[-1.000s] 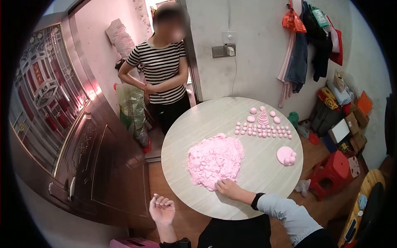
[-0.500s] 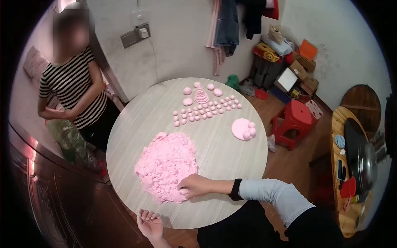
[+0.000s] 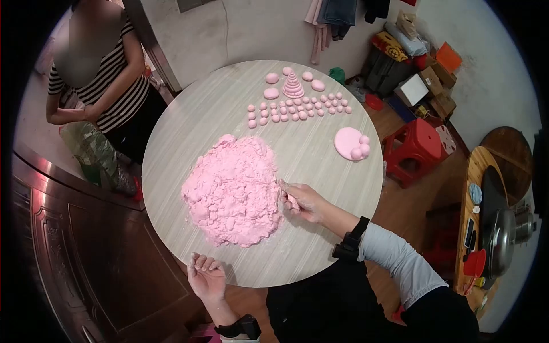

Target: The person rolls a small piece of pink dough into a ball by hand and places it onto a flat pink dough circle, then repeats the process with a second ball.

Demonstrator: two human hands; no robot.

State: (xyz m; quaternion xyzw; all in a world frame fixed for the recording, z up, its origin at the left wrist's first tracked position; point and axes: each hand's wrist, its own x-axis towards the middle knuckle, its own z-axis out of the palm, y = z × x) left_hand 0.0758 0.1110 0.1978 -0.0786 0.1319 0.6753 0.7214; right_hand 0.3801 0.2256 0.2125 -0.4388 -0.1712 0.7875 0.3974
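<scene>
A large crumbly heap of pink dough (image 3: 231, 194) lies on the round table (image 3: 311, 243). At the heap's right edge, my right hand (image 3: 303, 202) has its fingers curled round a small lump of pink dough (image 3: 292, 201). My left hand (image 3: 207, 278) is at the table's front edge, palm up, fingers loosely bent and apart, holding nothing. Rows of small pink balls (image 3: 297, 110) lie toward the back, below a ringed pink cone (image 3: 293, 86) with several larger rounded pieces around it. At the right, a flat pink disc (image 3: 347, 143) bears small balls on its right side.
A person in a striped shirt (image 3: 114, 68) stands at the left with arms crossed. To the right are a red stool (image 3: 414, 150) and a wooden counter (image 3: 473, 171) with a lidded pan (image 3: 499, 243). Boxes (image 3: 432, 80) are piled in the back corner.
The view has tipped downward, and the table shows higher up. My right hand has lifted out of the heap to its right edge with a lump of dough. My left hand stays near the table's edge.
</scene>
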